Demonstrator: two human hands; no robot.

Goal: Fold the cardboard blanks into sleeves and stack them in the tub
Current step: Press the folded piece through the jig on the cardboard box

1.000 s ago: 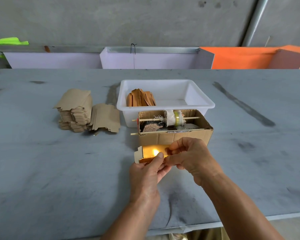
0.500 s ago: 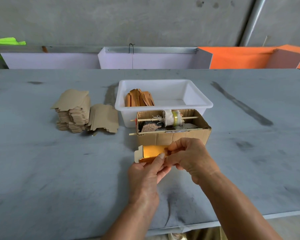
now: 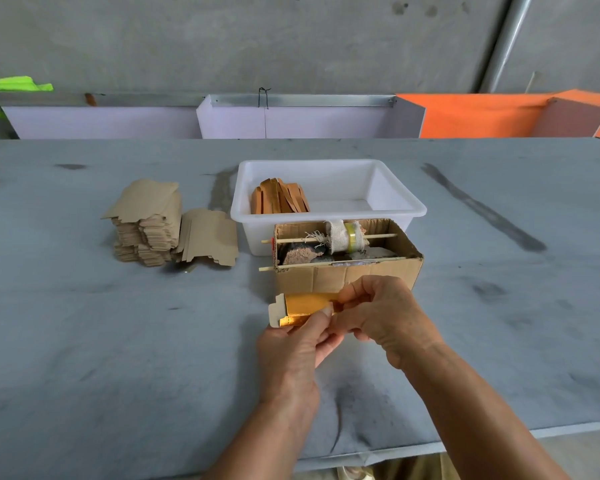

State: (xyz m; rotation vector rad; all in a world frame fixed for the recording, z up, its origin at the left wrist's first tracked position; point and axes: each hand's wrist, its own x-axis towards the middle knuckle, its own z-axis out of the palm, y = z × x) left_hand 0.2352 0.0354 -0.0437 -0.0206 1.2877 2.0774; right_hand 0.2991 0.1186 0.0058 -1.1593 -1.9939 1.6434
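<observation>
Both forearms are bare to the bottom edge of the view, with no sleeves showing. The left hand (image 3: 288, 355) and right hand (image 3: 385, 317) wear no gloves, rings or watch.

Both hands (image 3: 340, 327) pinching gold-lined blank (image 3: 303, 308), perhaps half-folded

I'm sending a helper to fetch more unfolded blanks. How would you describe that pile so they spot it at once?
Start at the white tub in the middle of the grey table. Look left of it: the stack of flat blanks stands there, with a few loose ones leaning on its right side. Unlike the orange-brown folded sleeves inside the tub, these are dull brown, flat and notched along their edges.
</observation>
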